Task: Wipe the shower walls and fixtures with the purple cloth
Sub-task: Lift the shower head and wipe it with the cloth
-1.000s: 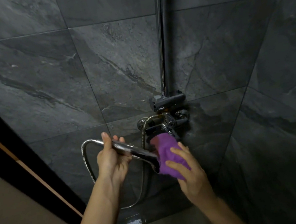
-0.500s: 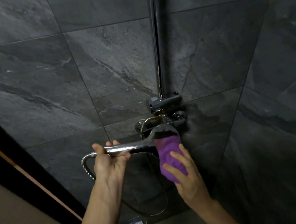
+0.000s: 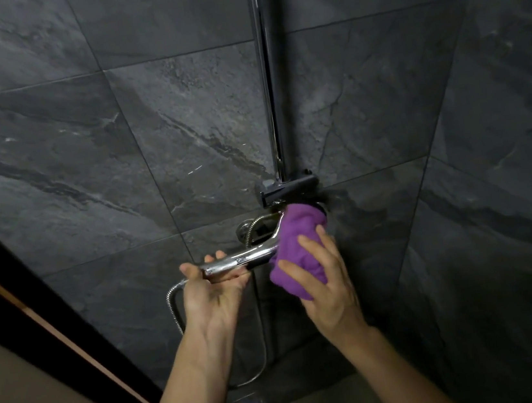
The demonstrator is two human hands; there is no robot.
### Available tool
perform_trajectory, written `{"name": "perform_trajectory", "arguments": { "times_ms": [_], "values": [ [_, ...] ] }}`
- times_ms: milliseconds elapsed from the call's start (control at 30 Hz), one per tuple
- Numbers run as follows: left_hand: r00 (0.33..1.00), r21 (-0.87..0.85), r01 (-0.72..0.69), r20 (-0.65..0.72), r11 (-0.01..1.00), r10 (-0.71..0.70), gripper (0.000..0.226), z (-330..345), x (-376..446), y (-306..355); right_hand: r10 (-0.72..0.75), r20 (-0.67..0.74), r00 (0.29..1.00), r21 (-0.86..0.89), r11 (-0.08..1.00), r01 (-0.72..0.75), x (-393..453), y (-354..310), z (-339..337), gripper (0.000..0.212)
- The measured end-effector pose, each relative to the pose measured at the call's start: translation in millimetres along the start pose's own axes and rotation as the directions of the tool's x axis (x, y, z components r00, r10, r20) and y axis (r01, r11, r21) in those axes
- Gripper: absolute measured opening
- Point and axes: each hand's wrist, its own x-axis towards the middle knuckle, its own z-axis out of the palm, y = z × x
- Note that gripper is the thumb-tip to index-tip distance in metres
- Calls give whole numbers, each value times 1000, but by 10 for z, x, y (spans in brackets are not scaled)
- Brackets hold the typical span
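Note:
My left hand (image 3: 211, 293) grips the chrome handle of the hand shower (image 3: 242, 259), which lies roughly level and points right. The purple cloth (image 3: 298, 248) is bunched over the shower's head and hides it. My right hand (image 3: 324, 281) holds the cloth against the head, fingers spread over the fabric. Just above sits the dark slider bracket (image 3: 288, 188) on the chrome riser rail (image 3: 269, 72). Behind the cloth the mixer tap (image 3: 251, 228) is mostly hidden.
Dark grey stone-look tiles cover the back wall (image 3: 116, 153) and the right wall (image 3: 507, 169), meeting in a corner. The metal hose (image 3: 174, 301) loops down from the handle's left end. A black door frame (image 3: 15, 285) runs diagonally at the left.
The handle has swung from tilted to level and risen. The cloth and my right hand have moved up with the shower head, close under the slider bracket.

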Motion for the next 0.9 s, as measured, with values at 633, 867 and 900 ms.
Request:
{"name": "perform_trajectory", "arguments": {
  "times_ms": [633,867,900],
  "values": [
    [996,-37,63,73,997,-61,28,9,-141,-560,916,373,145,774,-222,-593,237,256,-534,48],
    [976,46,152,150,987,-157,37,-99,-185,-1079,762,636,124,772,-624,-123,367,318,-621,51],
    [973,96,162,151,982,-175,41,-128,-172,-1163,740,657,141,753,-639,-155,367,301,-601,52]
  ]
}}
